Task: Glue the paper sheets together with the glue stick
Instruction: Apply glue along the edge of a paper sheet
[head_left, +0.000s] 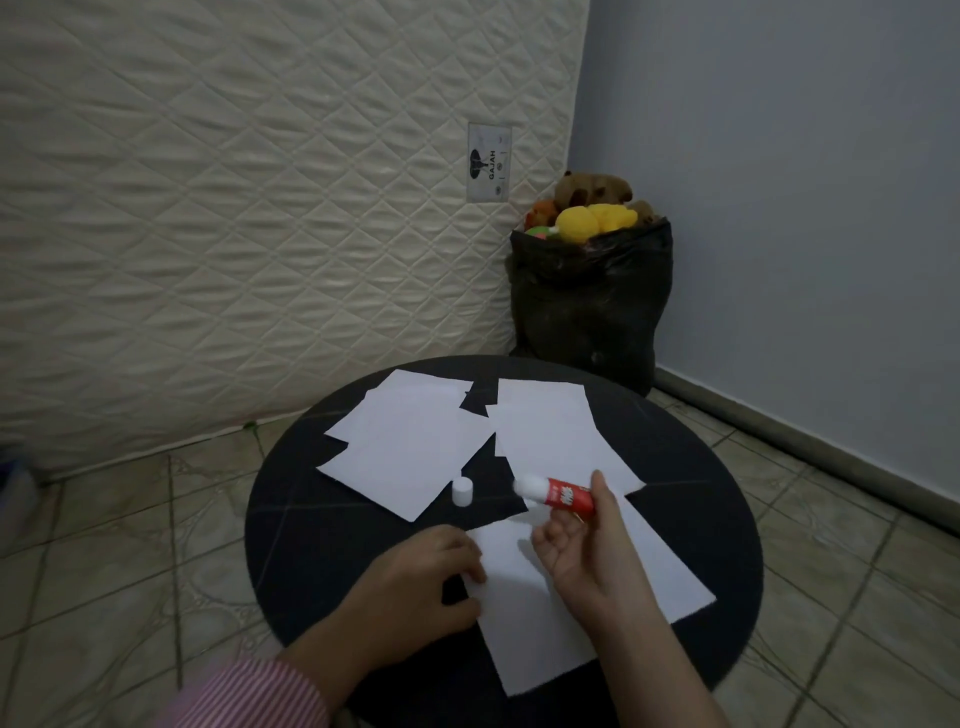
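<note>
On the round black table (701, 493), my right hand (582, 551) pinches the open glue stick (558, 496) sideways above the near paper sheet (587, 608), which my left hand (421, 577) presses flat.

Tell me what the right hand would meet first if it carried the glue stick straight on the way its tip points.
Probably the white cap, beyond the glue stick in the right hand; depth unclear, so it may pass above.

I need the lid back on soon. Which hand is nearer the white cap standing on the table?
Left. The left hand rests on the near sheet, just below the cap. The right hand, its grip on the glue stick, is further off to the cap's right.
</note>
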